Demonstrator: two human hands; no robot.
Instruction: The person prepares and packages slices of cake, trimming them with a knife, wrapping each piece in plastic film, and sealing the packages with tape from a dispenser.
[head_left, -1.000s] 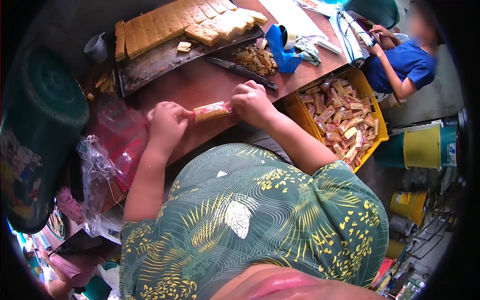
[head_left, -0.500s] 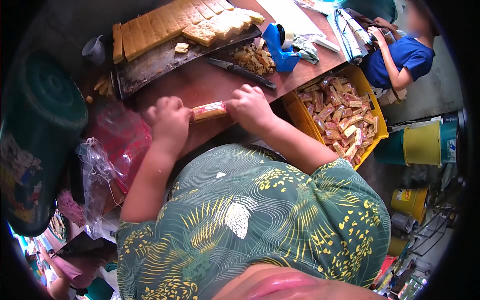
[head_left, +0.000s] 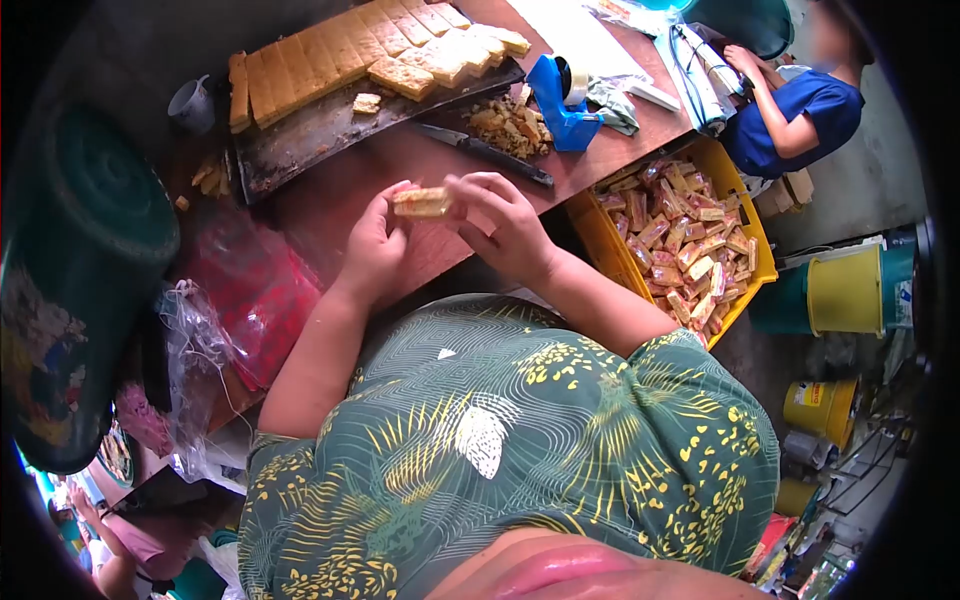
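Brown bench (head_left: 345,190) bears a tray (head_left: 290,160) of sliced cake (head_left: 325,60); nearby, the left hand (head_left: 378,238) pinches a wrapped bar (head_left: 422,203), the right hand (head_left: 512,228) bent at its other end, grip unclear.

cool, pale light falls brightest across the top of the scene, bleaching the white sheet (head_left: 585,42) almost to blank and leaving a soft sheen on the brown tabletop (head_left: 340,215). shadow dims the upper left and dulls the green bin (head_left: 100,200), while small glints dot the clear plastic bag (head_left: 195,345). motion blur smears the fingers of the right hand (head_left: 508,225) and softens the wrapped bar (head_left: 422,203). the wide lens bends the outer edges, which fade into a black, rounded border.
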